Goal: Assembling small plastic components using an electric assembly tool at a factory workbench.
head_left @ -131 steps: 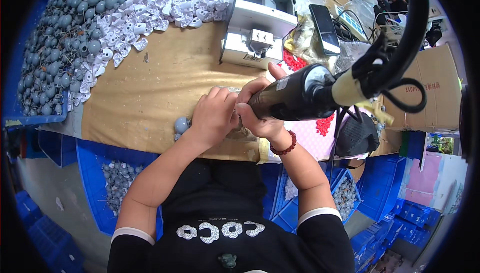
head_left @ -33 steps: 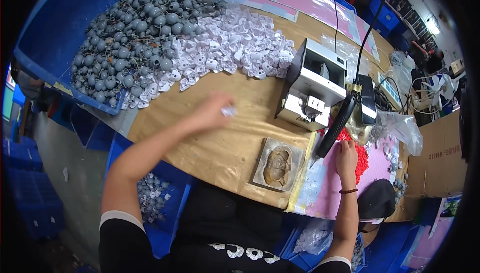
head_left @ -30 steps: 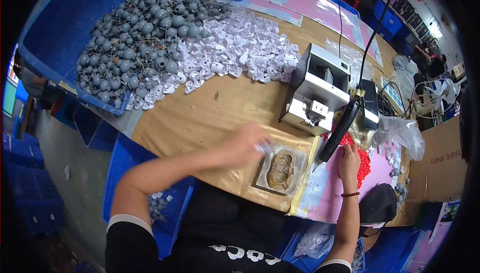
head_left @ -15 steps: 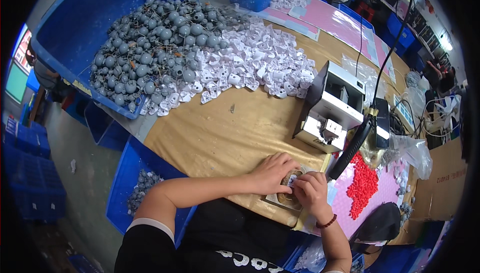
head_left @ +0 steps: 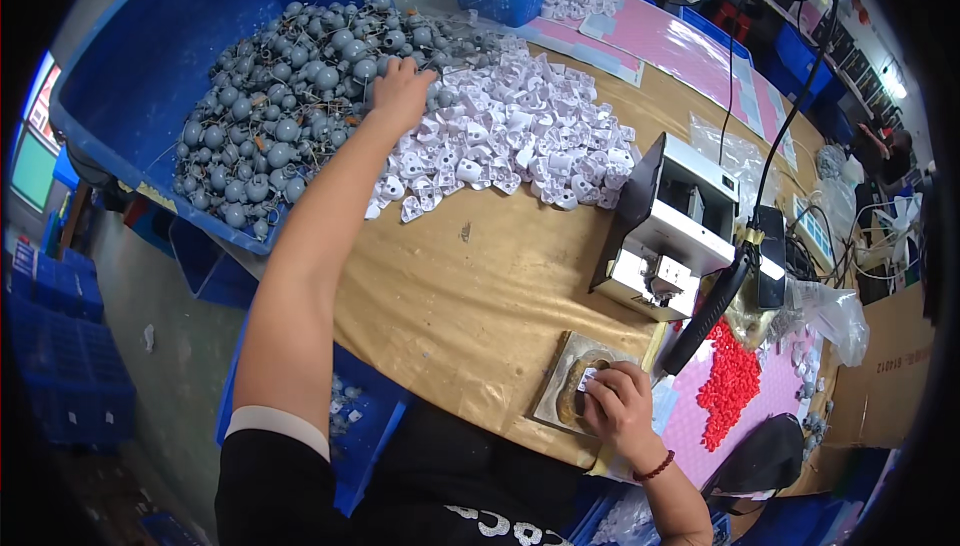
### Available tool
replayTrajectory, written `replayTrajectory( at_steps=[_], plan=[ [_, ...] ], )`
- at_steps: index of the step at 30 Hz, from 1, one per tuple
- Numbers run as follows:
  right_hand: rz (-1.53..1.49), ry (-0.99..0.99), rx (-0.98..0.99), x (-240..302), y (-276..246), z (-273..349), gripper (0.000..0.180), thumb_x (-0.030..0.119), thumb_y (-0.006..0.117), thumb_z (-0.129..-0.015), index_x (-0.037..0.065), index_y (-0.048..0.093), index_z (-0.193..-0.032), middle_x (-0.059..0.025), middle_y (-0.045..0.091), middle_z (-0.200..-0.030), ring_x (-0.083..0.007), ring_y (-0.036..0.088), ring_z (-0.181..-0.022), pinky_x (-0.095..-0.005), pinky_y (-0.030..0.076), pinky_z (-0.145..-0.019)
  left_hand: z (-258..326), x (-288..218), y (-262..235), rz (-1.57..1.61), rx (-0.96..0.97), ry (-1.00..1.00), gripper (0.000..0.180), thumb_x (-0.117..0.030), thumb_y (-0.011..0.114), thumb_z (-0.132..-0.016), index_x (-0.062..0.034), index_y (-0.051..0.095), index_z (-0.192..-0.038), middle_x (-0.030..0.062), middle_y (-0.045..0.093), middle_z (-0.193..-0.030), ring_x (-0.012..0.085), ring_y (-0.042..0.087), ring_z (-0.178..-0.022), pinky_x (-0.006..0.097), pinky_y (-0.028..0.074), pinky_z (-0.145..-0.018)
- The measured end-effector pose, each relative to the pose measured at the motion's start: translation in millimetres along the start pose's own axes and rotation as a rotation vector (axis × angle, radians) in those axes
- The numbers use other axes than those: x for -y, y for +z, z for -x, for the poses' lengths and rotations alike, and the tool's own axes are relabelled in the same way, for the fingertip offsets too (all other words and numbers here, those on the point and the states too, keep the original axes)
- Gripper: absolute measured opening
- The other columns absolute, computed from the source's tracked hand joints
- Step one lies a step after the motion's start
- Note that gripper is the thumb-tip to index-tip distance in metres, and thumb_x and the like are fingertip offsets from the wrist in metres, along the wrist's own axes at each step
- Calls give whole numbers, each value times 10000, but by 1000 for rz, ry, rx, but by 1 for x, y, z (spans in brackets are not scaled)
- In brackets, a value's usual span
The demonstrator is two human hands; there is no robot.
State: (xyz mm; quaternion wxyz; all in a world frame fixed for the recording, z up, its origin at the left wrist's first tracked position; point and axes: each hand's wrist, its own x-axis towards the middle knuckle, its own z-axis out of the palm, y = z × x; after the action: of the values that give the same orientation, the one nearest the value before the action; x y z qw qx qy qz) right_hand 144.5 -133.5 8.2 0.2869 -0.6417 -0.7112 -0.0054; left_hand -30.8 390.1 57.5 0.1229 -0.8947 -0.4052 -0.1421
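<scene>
Far left, heap of round parts (head_left: 270,96) in bin (head_left: 150,56); right of it, plastic pieces (head_left: 510,141); machine (head_left: 670,231) farther right; fixture (head_left: 580,391) near.

my left arm runs from the short black sleeve with its white cuff at the lower left of the frame, stretched almost straight up toward the upper middle, and my left hand (head_left: 402,93) lies palm down at the far end with the fingers curled forward and spread a little. my right arm comes in from the lower right edge, bent short and close to my body, a dark red bead bracelet on the wrist. my right hand (head_left: 620,408) sits in the lower right, knuckles up, fingers curled down and pressed together at the tips.
</scene>
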Motion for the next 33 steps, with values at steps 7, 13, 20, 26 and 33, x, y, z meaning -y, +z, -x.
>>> replayTrajectory(
  at_steps=[7, 13, 20, 26, 33],
  plan=[
    [-106, 67, -29, -4, 4, 8, 448, 35, 805, -690, 54, 650, -1111, -130, 618, -1089, -341, 592, -1022, -435, 490, -862, -33, -3, -48, 465, -372, -208, 438, -178, 740, -818, -61, 549, -1195, 171, 662, -1097, 332, 664, -990, 428, 546, -873],
    [-238, 173, -109, -4, -11, 11, 495, 58, 795, -736, 27, 614, -1196, -193, 577, -1163, -360, 572, -1046, -439, 490, -886, -43, -15, -147, 1125, -450, 72, 425, -113, 619, -905, -17, 478, -1294, 117, 664, -1073, 197, 682, -992, 337, 568, -885],
    [-200, 77, -298, 2, -70, -36, 519, 59, 765, -776, 0, 582, -1258, -228, 569, -1268, -391, 569, -1143, -455, 481, -963, 68, -145, -217, 1788, 260, 269, 530, -10, 517, -875, -27, 443, -1400, 179, 566, -1310, 248, 665, -1076, 316, 587, -873],
    [-410, 75, -205, 24, -89, -86, 623, 86, 771, -841, 3, 509, -1400, -245, 568, -1328, -371, 580, -1215, -399, 515, -960, 164, -197, -197, 2327, 929, 318, 464, -113, 687, -892, -52, 490, -1308, 224, 497, -1354, 327, 603, -1174, 390, 602, -836],
    [-1585, 766, 59, 12, -81, -27, 286, 90, 644, -984, 4, 643, -1258, -46, 720, -928, -42, 596, -664, -213, 495, -575, 249, -217, -137, 2367, 970, -291, 292, -231, 634, -984, -61, 530, -1198, 168, 543, -1300, 253, 584, -1137, 390, 560, -832]
  ],
)
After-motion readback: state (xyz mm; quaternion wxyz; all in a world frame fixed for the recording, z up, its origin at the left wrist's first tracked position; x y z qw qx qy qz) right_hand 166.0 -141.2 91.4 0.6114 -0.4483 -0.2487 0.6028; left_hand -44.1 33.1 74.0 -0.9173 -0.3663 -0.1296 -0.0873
